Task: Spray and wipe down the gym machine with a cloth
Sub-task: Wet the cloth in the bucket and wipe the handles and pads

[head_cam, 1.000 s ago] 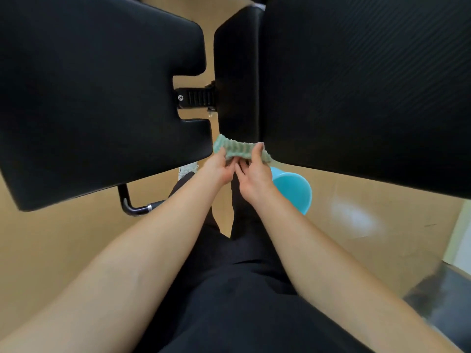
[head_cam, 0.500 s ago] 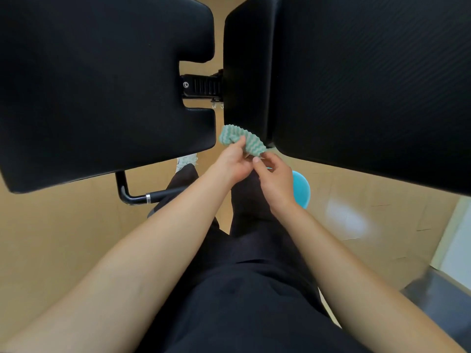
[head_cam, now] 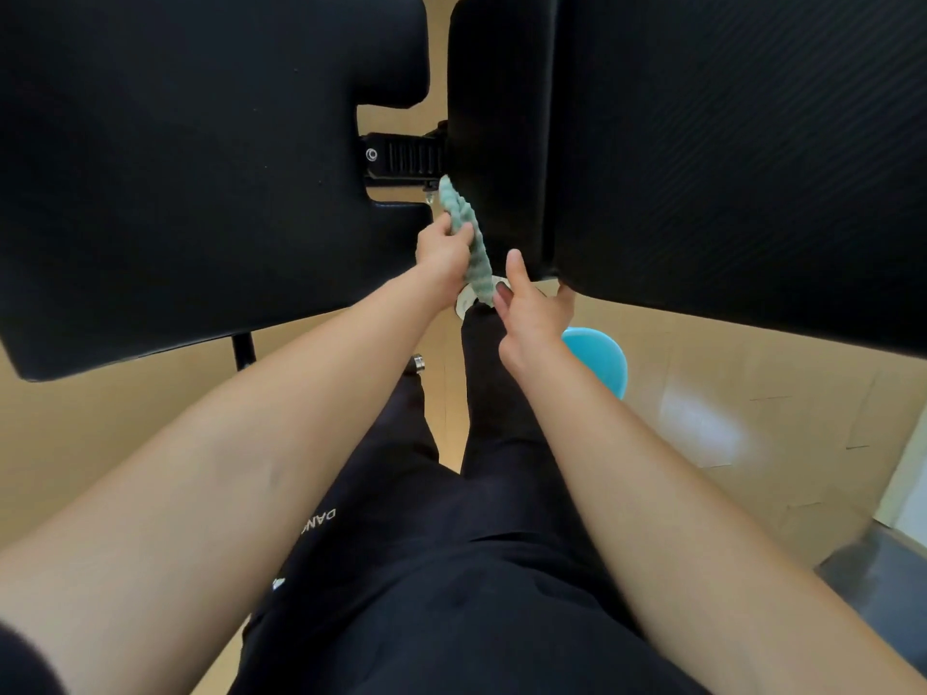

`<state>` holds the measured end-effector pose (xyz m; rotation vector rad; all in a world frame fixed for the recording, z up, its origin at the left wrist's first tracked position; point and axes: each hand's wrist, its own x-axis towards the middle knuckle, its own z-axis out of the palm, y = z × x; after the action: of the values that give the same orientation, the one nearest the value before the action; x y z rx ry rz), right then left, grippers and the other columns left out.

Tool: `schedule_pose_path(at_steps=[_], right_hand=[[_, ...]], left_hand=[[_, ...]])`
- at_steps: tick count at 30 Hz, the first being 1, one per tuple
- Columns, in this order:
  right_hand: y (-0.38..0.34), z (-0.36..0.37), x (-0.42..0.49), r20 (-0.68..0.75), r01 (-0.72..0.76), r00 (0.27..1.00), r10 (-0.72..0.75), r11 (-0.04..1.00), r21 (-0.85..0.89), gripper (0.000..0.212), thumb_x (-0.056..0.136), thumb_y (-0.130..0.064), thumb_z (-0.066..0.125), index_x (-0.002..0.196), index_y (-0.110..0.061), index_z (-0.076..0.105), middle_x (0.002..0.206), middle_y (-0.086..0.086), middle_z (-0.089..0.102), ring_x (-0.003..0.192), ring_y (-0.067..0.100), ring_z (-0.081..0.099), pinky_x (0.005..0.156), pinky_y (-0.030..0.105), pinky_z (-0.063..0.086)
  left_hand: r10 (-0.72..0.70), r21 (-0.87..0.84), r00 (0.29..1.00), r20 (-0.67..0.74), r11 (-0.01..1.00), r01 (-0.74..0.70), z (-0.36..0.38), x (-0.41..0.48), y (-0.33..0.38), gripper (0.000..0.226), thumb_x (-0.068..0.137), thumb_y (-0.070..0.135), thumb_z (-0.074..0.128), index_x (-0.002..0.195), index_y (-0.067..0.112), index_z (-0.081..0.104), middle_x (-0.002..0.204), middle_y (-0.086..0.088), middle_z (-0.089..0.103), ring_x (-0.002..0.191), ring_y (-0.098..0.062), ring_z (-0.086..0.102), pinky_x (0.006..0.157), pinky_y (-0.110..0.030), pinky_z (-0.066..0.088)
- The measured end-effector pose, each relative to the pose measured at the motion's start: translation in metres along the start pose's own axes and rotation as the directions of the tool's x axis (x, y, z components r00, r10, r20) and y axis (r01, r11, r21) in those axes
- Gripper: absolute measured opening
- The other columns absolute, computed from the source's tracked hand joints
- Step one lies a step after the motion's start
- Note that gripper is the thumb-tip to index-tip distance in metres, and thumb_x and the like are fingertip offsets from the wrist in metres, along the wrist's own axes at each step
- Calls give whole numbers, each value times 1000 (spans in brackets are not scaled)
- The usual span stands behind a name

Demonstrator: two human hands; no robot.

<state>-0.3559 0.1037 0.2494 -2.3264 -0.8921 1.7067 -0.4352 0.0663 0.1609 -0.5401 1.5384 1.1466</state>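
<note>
2 black bench pads [head_cam: 727, 158] fill the view, a narrow gap between them. The left hand [head_cam: 444, 255] grips a green ribbed cloth [head_cam: 469, 238] pressed along the right pad's edge. The right hand [head_cam: 531, 306] is half open, holding nothing, fingertips at the pad's corner.
</note>
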Motion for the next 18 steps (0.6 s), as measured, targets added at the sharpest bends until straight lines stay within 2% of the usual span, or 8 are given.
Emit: schedule_pose_path(at_steps=[2, 5, 7, 9, 11, 13, 15, 18], right_hand=[[4, -3, 4, 4, 13, 1000, -13, 1000, -5, 77, 87, -30, 81, 151, -25, 37, 135, 1, 58, 95, 11, 69, 96, 30, 58], [6, -10, 10, 30, 3, 1000, -2, 1000, -26, 79, 85, -30, 84, 150, -24, 39, 133, 3, 59, 105, 14, 69, 95, 28, 58], [9, -15, 13, 47, 6, 999, -4, 999, -34, 78, 85, -28, 84, 149, -24, 40, 131, 3, 61, 114, 18, 67, 98, 31, 57], [11, -18, 14, 43, 24, 999, -22, 999, -43, 76, 87, -26, 82, 150, -22, 39, 115, -4, 66, 116, 18, 67, 101, 33, 56], [14, -19, 14, 38, 42, 998, -41, 998, -44, 76, 89, -25, 80, 152, -20, 38, 106, -8, 66, 116, 18, 68, 102, 33, 55], [16, -18, 16, 42, 57, 998, -54, 996, -65, 74, 91, -28, 78, 152, -22, 37, 115, -3, 68, 114, 17, 68, 101, 33, 56], [19, -17, 18, 43, 42, 998, -39, 996, -75, 73, 91, -31, 77, 152, -25, 37, 130, 2, 64, 113, 17, 68, 99, 34, 58], [21, -15, 18, 42, 21, 999, -18, 997, -72, 69, 91, -35, 77, 148, -31, 39, 138, 3, 58, 115, 19, 67, 96, 38, 60]], left_hand=[[149, 106, 989, 11, 983, -149, 1, -3, 3, 18, 104, 19, 54, 116, 27, 65, 116, 0, 67, 113, -20, 63, 102, -48, 54], [333, 138, 939, 87, 929, -343, 7, -8, 16, 16, 102, 21, 56, 111, 31, 65, 123, 2, 65, 118, -14, 61, 109, -48, 50], [415, 133, 892, 178, 888, -440, 11, -8, 26, 35, 99, 33, 60, 133, 26, 63, 142, -3, 60, 135, -18, 53, 116, -48, 43], [489, 154, 835, 251, 832, -533, 13, -12, 40, 57, 97, 40, 61, 150, 20, 51, 160, -4, 43, 151, -19, 35, 124, -45, 32], [527, 167, 791, 311, 789, -591, 16, -14, 51, 53, 102, 33, 58, 151, 15, 49, 167, -6, 29, 156, -19, 20, 127, -36, 23], [559, 179, 765, 321, 757, -628, 17, -10, 57, 50, 105, 30, 54, 152, 16, 47, 169, -7, 22, 157, -20, 16, 121, -21, 22], [543, 211, 785, 299, 764, -609, 16, -2, 57, 51, 107, 27, 51, 156, 16, 41, 171, -7, 16, 157, -20, 13, 115, -12, 20], [456, 240, 853, 254, 825, -512, 11, 12, 53, 52, 110, 27, 44, 160, 19, 32, 172, -7, 7, 158, -20, 4, 119, -24, 14]])
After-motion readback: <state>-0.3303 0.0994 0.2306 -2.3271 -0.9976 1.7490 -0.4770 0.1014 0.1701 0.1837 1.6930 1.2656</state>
